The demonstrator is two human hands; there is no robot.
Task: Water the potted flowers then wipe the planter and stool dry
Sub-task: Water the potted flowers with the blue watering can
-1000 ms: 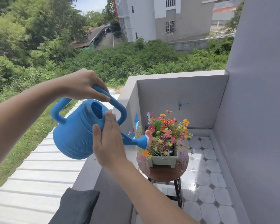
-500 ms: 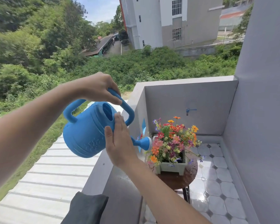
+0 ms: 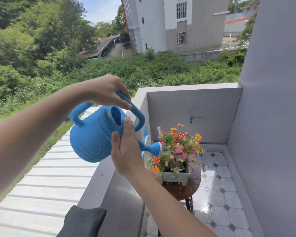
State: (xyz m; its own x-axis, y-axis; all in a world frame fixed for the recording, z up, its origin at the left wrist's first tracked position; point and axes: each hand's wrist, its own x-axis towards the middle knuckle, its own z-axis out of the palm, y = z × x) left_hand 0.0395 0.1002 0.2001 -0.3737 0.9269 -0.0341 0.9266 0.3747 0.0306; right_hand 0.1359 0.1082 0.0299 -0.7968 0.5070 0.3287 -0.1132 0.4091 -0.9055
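A dark cloth (image 3: 83,221) is draped on the ledge nearest. The can (image 3: 94,135) is steadied by the flat, open right hand (image 3: 126,149) and gripped at its handle by the left hand (image 3: 106,90), its rose tilted over the flowers (image 3: 178,149) in the planter (image 3: 176,177) on the wet stool (image 3: 191,189)

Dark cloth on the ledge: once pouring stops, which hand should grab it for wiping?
Probably the right hand. It only rests flat against the watering can, so it can let go freely, while the left hand grips the handle and carries the can. The cloth lies below both arms.
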